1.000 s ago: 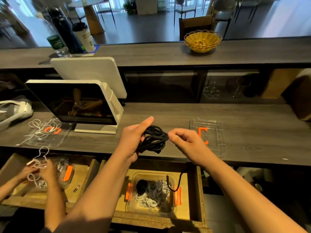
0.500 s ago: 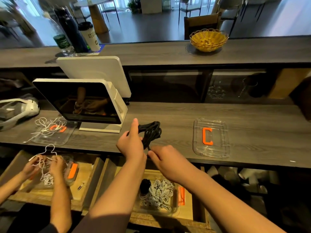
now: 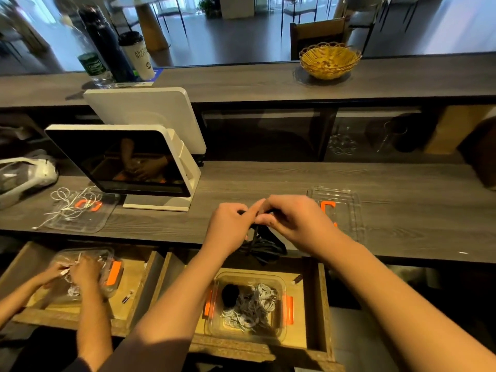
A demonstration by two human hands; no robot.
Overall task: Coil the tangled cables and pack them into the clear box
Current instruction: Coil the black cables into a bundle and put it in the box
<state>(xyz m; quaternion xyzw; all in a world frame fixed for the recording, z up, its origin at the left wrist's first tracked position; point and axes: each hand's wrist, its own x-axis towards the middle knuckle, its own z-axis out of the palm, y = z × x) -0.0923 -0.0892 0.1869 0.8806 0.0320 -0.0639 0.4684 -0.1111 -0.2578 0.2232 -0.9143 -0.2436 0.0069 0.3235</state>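
Here the long dark wooden surface [image 3: 268,183] runs across the whole view, and a higher shelf behind it carries a yellow woven basket [image 3: 330,60], a paper cup [image 3: 137,59] and dark bottles. On the left of the surface stands a white screen terminal [image 3: 126,162], and beside it a clear lid [image 3: 80,214] with loose white cables on it. Below the edge, an open wooden drawer [image 3: 314,304] holds the clear box [image 3: 245,307] with orange clips; white coiled cables and one black bundle already lie inside. A second clear lid [image 3: 346,208] lies on the surface, partly covered by the right hand [image 3: 295,224]. The left hand [image 3: 228,226] and the right hand meet over the surface edge, fingers curled, both pinching the black cable [image 3: 264,247], whose coil hangs just under them, above the drawer. The hands hide the upper part of the coil. At the far left, another person's hands [image 3: 72,272] are at white cables in another box; the details are blurred.
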